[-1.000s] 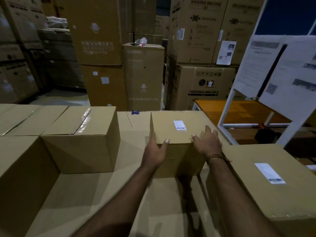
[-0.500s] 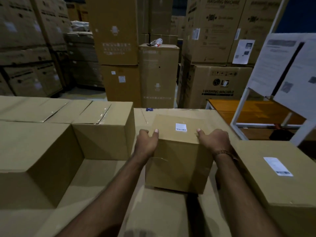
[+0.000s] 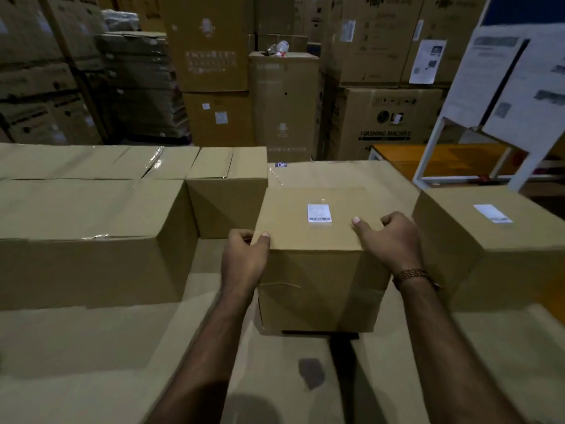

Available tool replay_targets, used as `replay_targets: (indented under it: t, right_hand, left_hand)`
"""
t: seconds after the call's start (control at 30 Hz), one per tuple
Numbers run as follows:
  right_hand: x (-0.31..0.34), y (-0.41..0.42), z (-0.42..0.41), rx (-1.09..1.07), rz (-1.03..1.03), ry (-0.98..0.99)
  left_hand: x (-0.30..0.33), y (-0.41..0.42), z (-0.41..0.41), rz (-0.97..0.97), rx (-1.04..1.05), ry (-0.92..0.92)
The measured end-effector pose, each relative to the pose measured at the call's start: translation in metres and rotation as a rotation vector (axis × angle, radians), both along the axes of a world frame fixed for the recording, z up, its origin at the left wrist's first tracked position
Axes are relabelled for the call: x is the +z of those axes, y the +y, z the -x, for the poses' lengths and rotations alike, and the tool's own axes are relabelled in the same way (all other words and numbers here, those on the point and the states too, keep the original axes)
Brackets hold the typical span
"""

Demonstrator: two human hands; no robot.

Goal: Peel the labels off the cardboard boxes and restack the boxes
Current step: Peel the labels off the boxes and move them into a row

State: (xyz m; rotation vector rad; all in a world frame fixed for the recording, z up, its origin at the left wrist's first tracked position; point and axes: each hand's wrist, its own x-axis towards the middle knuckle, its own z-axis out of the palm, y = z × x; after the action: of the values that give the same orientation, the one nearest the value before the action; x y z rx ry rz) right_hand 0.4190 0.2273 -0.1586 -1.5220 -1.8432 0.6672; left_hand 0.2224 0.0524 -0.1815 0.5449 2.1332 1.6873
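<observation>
A plain cardboard box [image 3: 318,286] stands in the middle on a layer of larger boxes, with a small white label [image 3: 319,213] stuck on its top. My left hand [image 3: 244,258] grips the box's near left corner, thumb on the top edge. My right hand [image 3: 391,240] rests on the top right edge, fingers curled over the top, index finger a short way from the label. To the right stands a second box [image 3: 501,258] with its own white label [image 3: 492,213] on top.
Taped boxes [image 3: 91,240] without labels stand to the left and behind-left [image 3: 227,194]. Tall stacks of appliance cartons [image 3: 385,120] fill the background. A white frame with papers [image 3: 504,87] and an orange table [image 3: 428,157] are at the right.
The labelled box has come toward me from the back of the layer, both hands on it. My right hand has shifted from the side onto the top edge.
</observation>
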Motion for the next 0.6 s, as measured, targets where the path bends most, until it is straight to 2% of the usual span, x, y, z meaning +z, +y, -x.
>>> replay_targets:
  t: [0.1,0.33,0.6]
  right_hand:
    - [-0.009,-0.057,0.007,0.028,-0.039,-0.009]
    - [-0.025,-0.162,0.024,0.050,-0.053,0.073]
    - [-0.048,-0.218,0.031,0.127,-0.061,0.055]
  left_hand:
    - [-0.010,-0.059,0.008,-0.034,0.004,-0.046]
    - [-0.015,-0.166,0.032,0.018,-0.007,-0.030]
    - [-0.032,-0.219,0.048,0.307,-0.009,0.086]
